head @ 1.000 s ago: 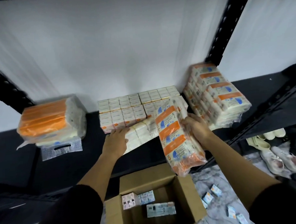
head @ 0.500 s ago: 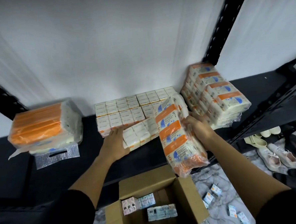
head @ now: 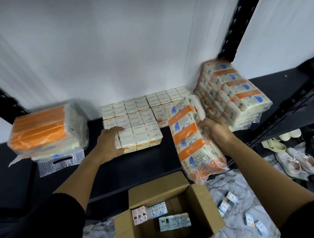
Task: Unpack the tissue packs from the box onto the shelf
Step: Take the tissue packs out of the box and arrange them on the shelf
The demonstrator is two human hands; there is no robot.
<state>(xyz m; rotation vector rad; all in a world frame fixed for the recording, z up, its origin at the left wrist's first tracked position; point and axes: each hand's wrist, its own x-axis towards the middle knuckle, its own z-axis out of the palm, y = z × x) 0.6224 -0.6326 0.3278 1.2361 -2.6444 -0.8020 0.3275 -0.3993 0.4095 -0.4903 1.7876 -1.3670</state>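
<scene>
Hands both at the black shelf (head: 173, 154). Right hand (head: 218, 131) grips a long plastic-wrapped bundle (head: 192, 140) of orange-and-white tissue packs by its right side, fingers curled behind the wrap, thumb side toward the camera; the bundle is tilted, its far end over the shelf and its near end hanging past the shelf's front edge, above the box. Left hand (head: 109, 142) rests against the left side of a small block of white packs (head: 139, 136) lying on the shelf, fingers bent round its far-left corner, palm on its side. That block sits just near of a flat layer of white packs (head: 144, 105) laid against the white wall. Far right on the shelf, a tall stack of wrapped orange-and-white bundles (head: 232, 94) leans by the black upright post (head: 238, 22). Far left, an orange-topped wrapped bundle (head: 46, 127) sits on a clear plastic handle bag (head: 61, 162). Open cardboard box (head: 177, 191) stands on the floor near the camera, with a few small tissue packs (head: 174, 221) inside. Loose small packs (head: 231, 200) lie on the floor to its right; shoes (head: 294, 158) further right under the shelf.
</scene>
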